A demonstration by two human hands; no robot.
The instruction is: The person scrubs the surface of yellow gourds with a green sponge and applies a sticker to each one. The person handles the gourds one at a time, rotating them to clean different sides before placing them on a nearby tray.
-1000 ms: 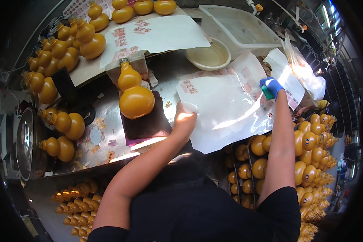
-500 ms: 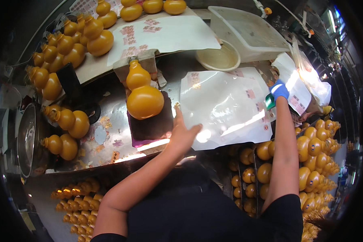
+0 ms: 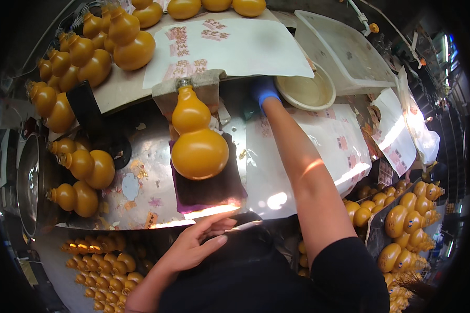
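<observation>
The gloved right hand (image 3: pixel 265 89) reaches beside the cream bowl (image 3: pixel 304 92), right of the gourd (image 3: pixel 197 140). Its grip is hidden. The open, empty left hand (image 3: pixel 196 244) is below the gourd, whose long axis points away.

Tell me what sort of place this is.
Likely a small craft workshop decorating gourd ornaments: a yellow gourd lies on a dark cloth, rows of finished gourds crowd the bench, and printed decal sheets lie about.
</observation>
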